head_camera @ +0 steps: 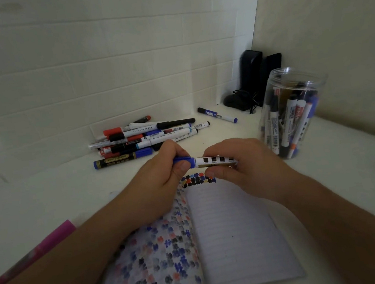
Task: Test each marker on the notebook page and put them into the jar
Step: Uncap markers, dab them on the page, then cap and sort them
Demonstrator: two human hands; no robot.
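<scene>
Along the bottom of the frame lies the open notebook [215, 243]: its left page is crowded with blue, black and red test blots, while its right, lined page is nearly bare, with only a row of blots at its top edge just under the hands. A pink object [53, 239] pokes in at lower left, too blurred to name.

At mid-frame both hands meet over the top of the notebook on one blue-capped marker [209, 161], held level. The left hand [162, 174] has fingers and thumb curled round the blue cap; the right hand [242, 164] pinches the white barrel. Cap and barrel look joined. Whether the cap is going on or coming off cannot be told; the step in hand is the capping or uncapping of this marker.

If it is coming off, the next move calls for a firm pull apart, then a dab on the right page; if going on, a push until seated, then a carry right.

Farther back, left of centre, a pile of markers [144, 137] waits on the white desk [48, 191], one stray marker [217, 115] beyond it. At the right stands the clear jar [292, 112], lidless and already well filled. Two dark speakers [260, 76] sit in the corner.
</scene>
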